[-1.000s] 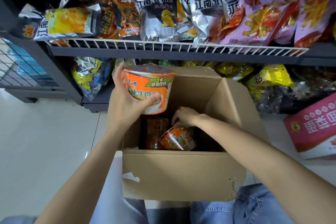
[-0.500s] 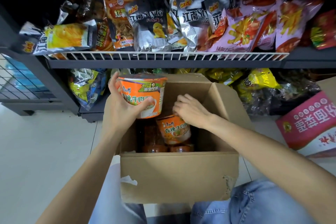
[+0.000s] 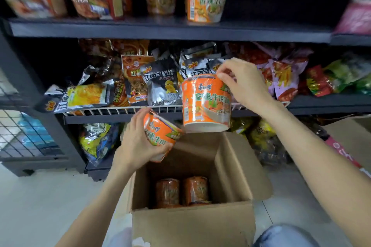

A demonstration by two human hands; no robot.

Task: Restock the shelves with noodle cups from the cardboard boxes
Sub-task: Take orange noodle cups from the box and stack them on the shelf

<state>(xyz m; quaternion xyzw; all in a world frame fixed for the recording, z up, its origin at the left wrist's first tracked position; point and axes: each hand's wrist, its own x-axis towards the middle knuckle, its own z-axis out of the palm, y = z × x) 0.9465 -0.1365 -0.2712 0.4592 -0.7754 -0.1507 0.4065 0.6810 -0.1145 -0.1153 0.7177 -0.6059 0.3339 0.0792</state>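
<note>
Person's kneeling over the open cardboard box (image 3: pixel 192 224), left hand (image 3: pixel 138 146) wrapping a tilted noodle cup (image 3: pixel 160 132), right hand (image 3: pixel 244 82) pinching another cup (image 3: pixel 206 102) by its rim, probably carrying both to the upper shelf (image 3: pixel 160 29) where matching cups are sitting.

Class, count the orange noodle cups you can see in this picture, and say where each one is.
6, perhaps more hidden. One in the left hand, one in the right hand, two inside the box, and two on the top shelf, with stacked ones cut off above.
</note>
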